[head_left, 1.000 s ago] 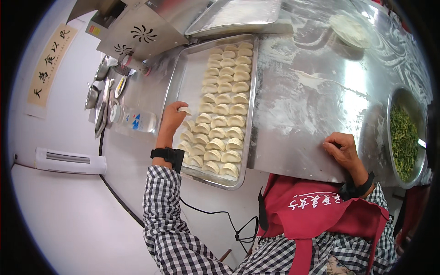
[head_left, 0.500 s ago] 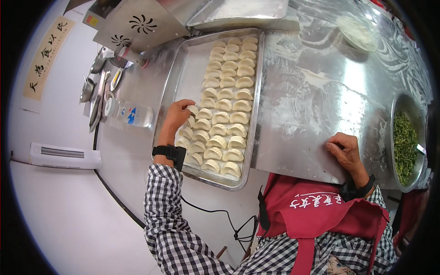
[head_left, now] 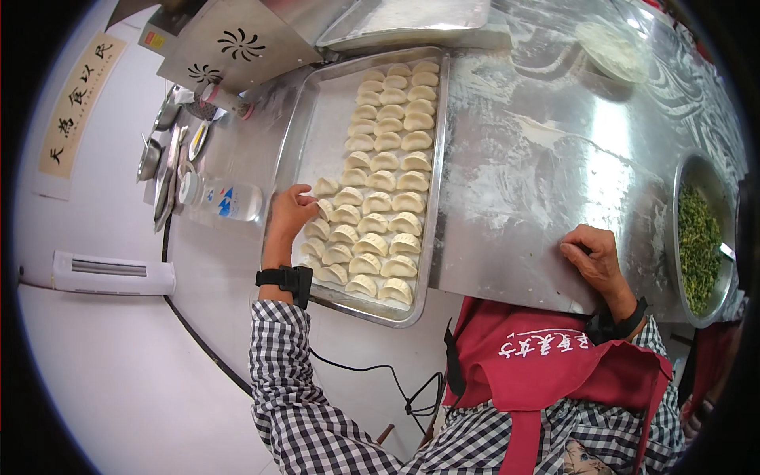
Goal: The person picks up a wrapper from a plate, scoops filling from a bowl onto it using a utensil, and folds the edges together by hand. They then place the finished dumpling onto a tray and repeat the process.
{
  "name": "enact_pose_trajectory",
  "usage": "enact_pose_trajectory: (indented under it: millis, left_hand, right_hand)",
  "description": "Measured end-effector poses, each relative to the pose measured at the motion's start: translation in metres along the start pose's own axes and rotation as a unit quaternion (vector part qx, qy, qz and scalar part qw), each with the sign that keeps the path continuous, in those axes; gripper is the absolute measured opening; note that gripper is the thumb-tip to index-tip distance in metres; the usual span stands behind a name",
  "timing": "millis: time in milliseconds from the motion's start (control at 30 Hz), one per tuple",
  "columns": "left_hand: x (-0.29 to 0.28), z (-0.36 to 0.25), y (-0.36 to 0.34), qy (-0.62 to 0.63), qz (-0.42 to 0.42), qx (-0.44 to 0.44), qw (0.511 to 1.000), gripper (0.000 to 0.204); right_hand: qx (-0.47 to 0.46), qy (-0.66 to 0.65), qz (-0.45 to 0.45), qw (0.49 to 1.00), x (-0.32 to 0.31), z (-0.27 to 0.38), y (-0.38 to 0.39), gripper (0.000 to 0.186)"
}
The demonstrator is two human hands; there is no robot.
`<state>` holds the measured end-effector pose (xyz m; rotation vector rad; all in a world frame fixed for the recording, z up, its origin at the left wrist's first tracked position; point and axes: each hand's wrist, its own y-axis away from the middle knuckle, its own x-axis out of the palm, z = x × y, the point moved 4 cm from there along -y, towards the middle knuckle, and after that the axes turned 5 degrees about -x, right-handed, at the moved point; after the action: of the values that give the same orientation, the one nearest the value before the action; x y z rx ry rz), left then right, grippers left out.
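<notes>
A steel tray [head_left: 317, 119] holds several rows of pale crescent dumplings [head_left: 384, 182]. At its left side my left hand [head_left: 301, 199] has its fingers apart and slightly bent, holding nothing, close beside a dumpling [head_left: 324, 209] in the leftmost column. Another dumpling [head_left: 325, 188] sits just above those fingers. My right hand [head_left: 586, 252] rests by the front edge of the floury steel table [head_left: 507, 198], fingers curled in, with nothing visible in them. To its right stands a steel bowl [head_left: 679, 202] of chopped green filling [head_left: 698, 245].
Behind are a second tray [head_left: 412, 16], a plate of flour [head_left: 609, 47] and a steel panel [head_left: 237, 59]. Left are a clear bottle [head_left: 226, 202], a small shaker [head_left: 226, 99], steel bowls [head_left: 149, 158] and utensils. A black cable [head_left: 356, 368] hangs below the table.
My left hand held a dumpling, set it on the tray's left column and let go, moving slightly down and left. My right hand stays by the table edge.
</notes>
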<state>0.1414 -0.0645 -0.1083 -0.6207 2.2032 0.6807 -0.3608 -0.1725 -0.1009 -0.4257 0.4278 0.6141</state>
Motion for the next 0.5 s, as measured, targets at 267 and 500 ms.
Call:
enact_pose_trajectory:
  millis: [267, 500]
  left_hand:
    - [-0.005, 0.001, -0.001, -0.021, -0.037, 0.015, 0.999, 0.033]
    - [-0.005, 0.013, -0.005, -0.014, -0.007, 0.000, 1.000, 0.030]
  right_hand:
    - [-0.004, -0.006, 0.003, 1.000, 0.001, 0.001, 0.000, 0.005]
    - [0.000, -0.009, 0.004, 1.000, 0.000, 0.001, 0.001, 0.005]
